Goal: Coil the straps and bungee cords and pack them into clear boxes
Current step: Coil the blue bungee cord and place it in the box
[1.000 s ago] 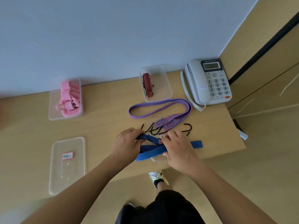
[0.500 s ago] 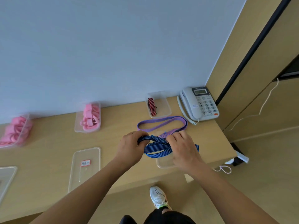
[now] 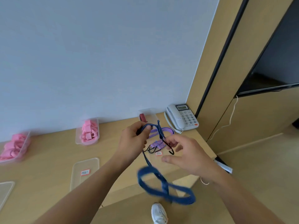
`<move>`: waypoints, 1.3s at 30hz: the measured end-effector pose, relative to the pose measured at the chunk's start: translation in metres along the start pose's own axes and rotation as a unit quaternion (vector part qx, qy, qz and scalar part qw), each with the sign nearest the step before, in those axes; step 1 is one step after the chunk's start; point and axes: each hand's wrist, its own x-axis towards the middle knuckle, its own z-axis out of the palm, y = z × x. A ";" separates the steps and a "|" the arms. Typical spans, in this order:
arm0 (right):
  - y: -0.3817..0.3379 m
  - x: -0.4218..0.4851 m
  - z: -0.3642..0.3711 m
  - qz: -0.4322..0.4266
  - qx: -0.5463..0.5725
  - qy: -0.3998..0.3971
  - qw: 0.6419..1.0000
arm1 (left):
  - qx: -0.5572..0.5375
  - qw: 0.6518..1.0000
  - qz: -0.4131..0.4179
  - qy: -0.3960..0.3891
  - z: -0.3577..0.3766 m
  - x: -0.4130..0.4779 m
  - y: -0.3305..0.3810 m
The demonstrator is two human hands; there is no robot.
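Left hand (image 3: 134, 139) grips blue bungee cord (image 3: 161, 183) above the table (image 3: 48, 159), loops dangling uncoiled, right hand (image 3: 189, 156) spread open beside its hook; pink straps (image 3: 89, 132) and red cord (image 3: 142, 118) sit boxed far, purple strap (image 3: 168, 131) loose, near-left clear box (image 3: 85, 172) unfilled.

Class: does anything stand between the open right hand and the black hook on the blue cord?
Nothing visible does. The hook hangs free between the thumb and fingers of the right hand, its grip open. The left hand holds the blue cord higher up; the purple strap lies behind, on the table.
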 end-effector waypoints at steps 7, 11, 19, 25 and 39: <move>-0.030 0.002 -0.025 -0.085 0.191 0.194 0.958 | -0.101 0.991 -0.034 -0.084 -0.001 -0.023 0.019; -0.041 0.017 -0.031 -0.112 0.166 0.173 0.964 | -0.067 0.990 -0.024 -0.124 0.008 -0.031 0.023; -0.051 0.046 -0.047 -0.125 0.220 0.188 0.949 | -0.153 0.987 -0.010 -0.039 0.023 -0.025 0.056; -0.036 0.053 -0.055 -0.205 0.209 0.208 0.933 | -0.168 0.985 -0.037 0.023 0.039 -0.017 0.060; 0.005 0.050 -0.046 -0.314 0.069 0.179 0.930 | -0.333 0.942 -0.040 0.008 0.052 -0.022 0.077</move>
